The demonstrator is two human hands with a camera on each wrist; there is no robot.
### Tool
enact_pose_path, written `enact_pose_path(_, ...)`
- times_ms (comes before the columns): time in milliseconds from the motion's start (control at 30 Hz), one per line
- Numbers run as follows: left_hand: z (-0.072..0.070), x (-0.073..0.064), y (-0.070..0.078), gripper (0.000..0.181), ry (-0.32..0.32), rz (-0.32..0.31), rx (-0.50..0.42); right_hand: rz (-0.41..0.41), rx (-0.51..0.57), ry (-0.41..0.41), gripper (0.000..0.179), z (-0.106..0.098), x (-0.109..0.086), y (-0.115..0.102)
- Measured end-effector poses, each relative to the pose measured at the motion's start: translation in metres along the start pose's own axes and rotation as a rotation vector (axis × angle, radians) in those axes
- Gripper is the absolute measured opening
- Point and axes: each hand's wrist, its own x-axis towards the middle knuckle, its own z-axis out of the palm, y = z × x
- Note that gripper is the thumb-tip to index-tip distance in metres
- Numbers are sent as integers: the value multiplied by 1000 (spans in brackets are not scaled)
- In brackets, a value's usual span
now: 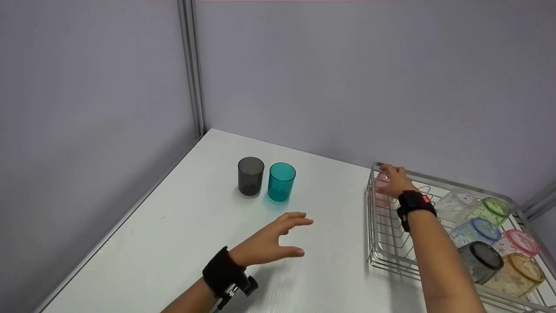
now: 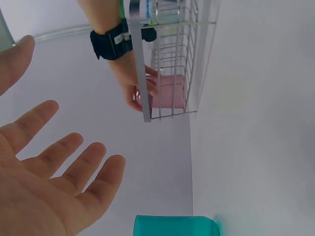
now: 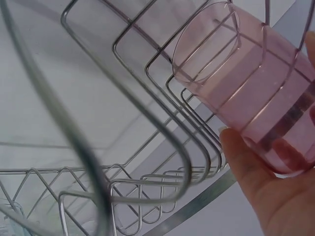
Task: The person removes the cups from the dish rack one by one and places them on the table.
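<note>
Head view: Right hand (image 1: 396, 181) in the far left corner of the wire rack (image 1: 461, 186), fingers curled round the pink cup (image 1: 382, 180). Right side of rack, bunched together: clear cup (image 1: 455, 205), green cup (image 1: 492, 211), blue cup (image 1: 474, 234), second pink cup (image 1: 517, 243), black cup (image 1: 479, 263), yellow cup (image 1: 516, 274). Left hand (image 1: 273, 241) above the white table (image 1: 182, 243), fingers extended and loose, thumb well apart; nearest thing, the teal cup (image 1: 281, 182), a little beyond the fingertips. Grey cup (image 1: 250, 177) just beside teal, both upright. Black band on each wrist.

Left wrist view: Picture lies sideways, table to the right. Left palm in view, fingers spread. Teal cup at the bottom edge. Beyond, pink cup behind the rack's side wires, right hand on its upper end.

Right wrist view: Thumb and fingers grip pink cup near its base; its mouth points away from the palm. Cup tilted in this view, wires showing through it.
</note>
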Motion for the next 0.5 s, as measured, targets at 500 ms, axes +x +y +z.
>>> enact_pose_path(500,8,5,7,59,-23,16,-3,17,-10,35,69,-16,-19,5)
